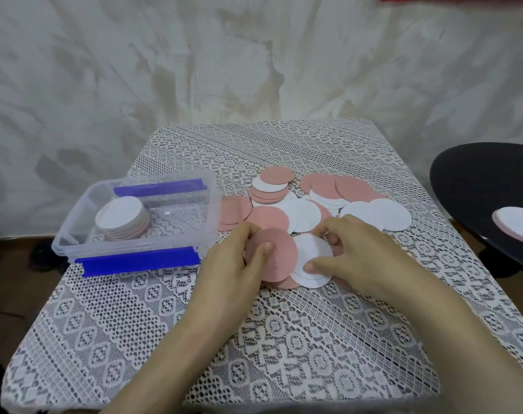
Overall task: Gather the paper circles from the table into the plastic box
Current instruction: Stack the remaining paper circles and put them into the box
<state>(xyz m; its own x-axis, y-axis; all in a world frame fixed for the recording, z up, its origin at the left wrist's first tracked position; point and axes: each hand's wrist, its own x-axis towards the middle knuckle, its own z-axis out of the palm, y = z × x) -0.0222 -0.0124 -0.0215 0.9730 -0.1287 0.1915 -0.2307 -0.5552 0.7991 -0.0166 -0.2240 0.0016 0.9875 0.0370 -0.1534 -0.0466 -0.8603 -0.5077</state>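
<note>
A pink circle is pinched by the left hand, thumb on top and fingers curled behind, just right of the plastic box. Farther from the box, a white circle is gripped by the right hand, thumb on its near edge, possibly with more sheets beneath. Loose paper circles are spread right of the box, and a stack is laid inside it.

Home; lace tablecloth, draped sheet
</note>
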